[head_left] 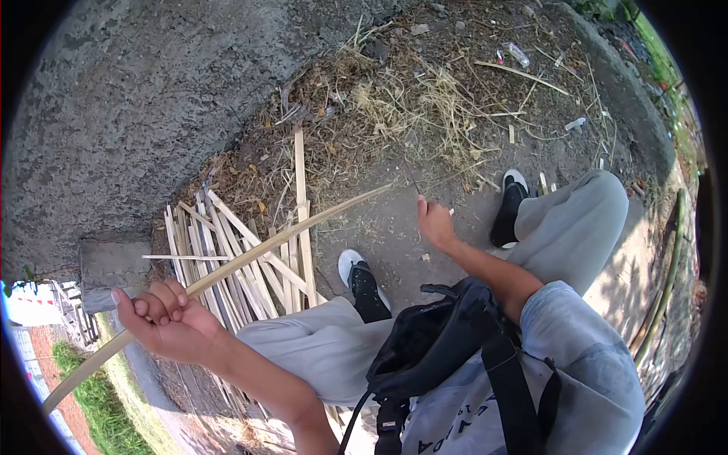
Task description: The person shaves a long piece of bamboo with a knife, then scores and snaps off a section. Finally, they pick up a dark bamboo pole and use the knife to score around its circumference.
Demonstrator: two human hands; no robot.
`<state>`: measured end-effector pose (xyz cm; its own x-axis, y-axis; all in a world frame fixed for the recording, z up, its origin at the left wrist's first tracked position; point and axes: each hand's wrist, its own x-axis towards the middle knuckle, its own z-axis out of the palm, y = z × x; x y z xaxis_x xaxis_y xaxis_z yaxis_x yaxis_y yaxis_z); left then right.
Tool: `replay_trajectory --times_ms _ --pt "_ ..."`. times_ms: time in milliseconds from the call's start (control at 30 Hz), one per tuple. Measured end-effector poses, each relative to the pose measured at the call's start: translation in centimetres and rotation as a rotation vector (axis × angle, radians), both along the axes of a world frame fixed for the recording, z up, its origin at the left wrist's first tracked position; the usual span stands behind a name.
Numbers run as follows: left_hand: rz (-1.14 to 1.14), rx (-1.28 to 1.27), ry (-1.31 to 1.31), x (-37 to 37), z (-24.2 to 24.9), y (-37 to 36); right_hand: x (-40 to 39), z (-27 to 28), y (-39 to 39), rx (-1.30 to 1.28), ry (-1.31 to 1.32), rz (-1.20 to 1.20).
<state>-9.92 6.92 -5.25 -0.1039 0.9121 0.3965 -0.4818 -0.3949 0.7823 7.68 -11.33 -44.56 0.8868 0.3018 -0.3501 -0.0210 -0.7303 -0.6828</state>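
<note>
A long pale bamboo strip [303, 225] runs on a slant from the lower left up to the middle of the view. My left hand [178, 326] is closed around its lower part, and the tail end passes out beyond the wrist. The far tip lies near my right hand [435, 221], whose fingers are wrapped around the handle of a knife [413, 180]. Its thin dark blade points away from me, close beside the strip's tip; the handle is mostly hidden in the fist.
Many split bamboo strips [227, 258] lie in a pile by the rough concrete wall [159, 98]. Shavings [440, 106] and plastic litter [519, 54] cover the ground ahead. A concrete block [114, 262] stands left; a long pole [667, 280] lies right. A black bag [432, 334] hangs at my front.
</note>
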Motion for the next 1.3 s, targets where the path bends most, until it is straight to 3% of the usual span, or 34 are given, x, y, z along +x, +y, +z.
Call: replay_trajectory --times_ms 100,200,400,467,500,600,700,800,833,933,967,1033,1067,1100,1200,1233,1300 --pt "-0.038 -0.030 0.012 0.4 -0.5 -0.5 0.3 5.4 2.0 0.201 -0.111 0.047" --pt "-0.044 -0.065 0.041 0.8 -1.0 -0.8 0.3 9.6 2.1 0.208 0.111 0.264" --pt "-0.108 -0.073 0.127 3.2 -3.1 -1.7 -3.4 17.0 2.0 0.230 0.530 0.340" --pt "-0.132 -0.045 0.129 4.0 -3.7 -1.9 -4.1 18.6 2.4 0.338 0.546 0.376" --pt "-0.144 -0.021 0.123 4.3 -3.6 -2.1 -4.5 19.0 2.7 0.393 0.554 0.389" --pt "-0.183 0.014 0.117 5.4 -3.5 -2.6 -6.1 19.1 3.2 0.749 0.137 0.501" --pt "-0.183 0.014 0.118 5.6 -3.5 -2.8 -6.3 17.9 3.2 0.660 -0.047 0.503" --pt "-0.186 0.026 0.104 5.5 -3.6 -2.1 -3.1 14.1 2.6 0.174 0.575 0.324" --pt "-0.211 0.046 0.100 5.0 -3.8 -1.9 -2.6 14.9 2.0 0.158 0.403 0.423" --pt "-0.238 0.011 0.086 5.2 -3.9 -2.0 -4.0 18.1 2.4 0.360 0.306 0.459" --pt "-0.274 0.007 0.080 5.4 -3.7 -2.2 -4.8 17.0 3.0 0.546 0.041 0.516" --pt "-0.328 0.066 0.088 5.9 -3.9 -2.8 -6.1 16.2 4.1 0.611 -0.032 0.432" --pt "-0.318 0.056 0.084 5.7 -4.0 -2.8 -6.7 15.9 4.1 0.645 -0.064 0.380" --pt "-0.313 0.053 0.075 5.7 -4.1 -2.6 -5.8 15.5 4.1 0.463 0.170 0.342" --pt "-0.349 0.118 0.074 6.1 -3.5 -2.7 -3.5 15.2 2.4 0.323 0.280 0.405" --pt "-0.361 0.128 0.097 6.0 -3.8 -3.1 -3.4 17.3 2.1 0.342 0.396 0.371" --pt "-0.366 0.105 0.112 6.3 -3.9 -4.4 -5.7 17.8 2.2 0.558 0.084 0.419"
